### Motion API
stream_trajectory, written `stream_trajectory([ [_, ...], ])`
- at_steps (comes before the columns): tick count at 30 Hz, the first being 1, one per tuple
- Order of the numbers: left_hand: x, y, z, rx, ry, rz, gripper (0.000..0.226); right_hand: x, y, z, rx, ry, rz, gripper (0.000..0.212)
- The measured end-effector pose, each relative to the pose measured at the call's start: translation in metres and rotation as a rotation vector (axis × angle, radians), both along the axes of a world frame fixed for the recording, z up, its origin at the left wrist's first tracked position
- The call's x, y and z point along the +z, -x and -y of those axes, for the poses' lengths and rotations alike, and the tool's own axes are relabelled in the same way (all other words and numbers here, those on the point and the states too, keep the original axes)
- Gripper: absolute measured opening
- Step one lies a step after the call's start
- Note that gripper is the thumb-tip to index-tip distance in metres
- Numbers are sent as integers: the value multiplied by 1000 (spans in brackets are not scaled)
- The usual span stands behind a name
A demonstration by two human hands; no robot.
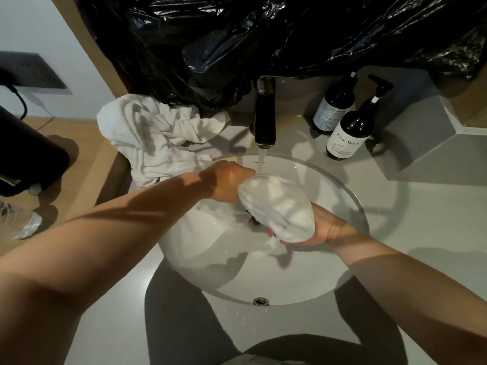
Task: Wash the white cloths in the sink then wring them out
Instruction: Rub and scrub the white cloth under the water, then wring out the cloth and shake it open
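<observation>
Cupping the near end of a bunched white cloth [276,206] from below with the right hand [324,230], fingers curled round it, over the bowl of the sink [290,293]. Clenching the far end in the left hand [229,180], fist wrapped tight on the fabric, just beside water running from the tap [264,119]. Leaving a heap of cloths [155,138] on the counter at back left, overlapping the rim. Working near two dark pump bottles [347,133], under a black plastic bag [237,35].

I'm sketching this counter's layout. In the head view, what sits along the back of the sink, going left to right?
Along the back: heap of white cloths → running tap → dark pump bottles → grey hexagonal box.
</observation>
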State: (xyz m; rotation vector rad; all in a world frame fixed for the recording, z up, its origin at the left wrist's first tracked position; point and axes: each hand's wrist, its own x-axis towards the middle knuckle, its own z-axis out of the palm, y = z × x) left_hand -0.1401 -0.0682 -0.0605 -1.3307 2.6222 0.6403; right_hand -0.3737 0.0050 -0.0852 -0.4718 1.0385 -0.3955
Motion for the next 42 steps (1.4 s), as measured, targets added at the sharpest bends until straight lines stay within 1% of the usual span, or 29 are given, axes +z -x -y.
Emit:
stream_trajectory([
  [1,5,2,-4,-15,9,10,28,-5,2,3,-42,-26,1,59],
  [2,3,2,-4,-37,21,43,27,-8,6,6,17,-22,68,77],
  [3,3,1,-7,-41,12,36,24,-10,9,9,81,-29,136,88],
  [4,3,0,-9,-51,8,57,23,-12,12,13,150,-31,182,94],
  [6,2,-1,-9,-86,48,100,25,-11,15,12,337,-5,243,89],
  [7,2,-1,-9,-112,87,117,28,-8,12,11,440,22,218,82],
  [8,3,0,-8,-131,110,153,31,1,6,9,518,70,130,78],
  [9,4,3,-9,-139,133,198,33,6,1,8,561,173,-54,78],
  [10,3,7,-11,-130,142,253,32,10,-6,8,623,340,-282,78],
  [11,2,10,-13,-104,120,273,31,12,-13,10,711,558,-507,74],
  [12,-1,12,-13,-67,26,271,30,13,-20,12,790,759,-699,73],
  [13,-2,14,-13,0,-112,203,28,14,-25,14,846,893,-892,74],
  [15,-8,16,-12,182,-416,-26,17,16,-28,20,870,1003,-1201,72],
  [16,-9,16,-13,265,-543,-139,19,15,-28,25,875,1057,-1292,68],
  [18,-8,17,-21,378,-746,-344,38,12,-28,31,873,1182,-1395,58],
  [19,-11,17,-25,404,-832,-437,46,10,-28,33,867,1228,-1418,54],
  [20,-14,17,-28,420,-925,-531,47,9,-29,34,858,1262,-1415,51],
  [23,-19,15,-34,509,-1221,-670,40,6,-31,36,833,1290,-1392,54],
  [26,-18,14,-40,606,-1328,-714,31,3,-34,40,729,1411,-1427,58],
  [28,-20,14,-43,654,-1361,-752,27,0,-34,42,679,1500,-1392,56],
  [31,-26,14,-46,695,-1306,-804,45,5,-31,48,713,1575,-1342,53],
  [34,-24,11,-46,679,-1246,-848,64,20,-19,57,709,1586,-1259,75],
  [35,-21,8,-45,679,-1242,-841,66,31,-16,57,681,1554,-1212,77],
  [36,-19,6,-43,662,-1232,-822,64,43,-14,56,607,1527,-1169,69],
  [37,-17,4,-40,638,-1214,-796,59,56,-12,53,491,1543,-1143,54],
  [38,-16,2,-36,626,-1179,-761,51,69,-12,53,347,1614,-1138,38],
  [40,-10,4,-31,685,-1086,-648,30,91,-16,57,114,1815,-1182,24],
  [41,-7,6,-29,726,-1020,-591,22,99,-19,63,92,1867,-1224,20],
  [42,-5,7,-28,751,-957,-535,21,105,-22,72,124,1875,-1273,18],
])
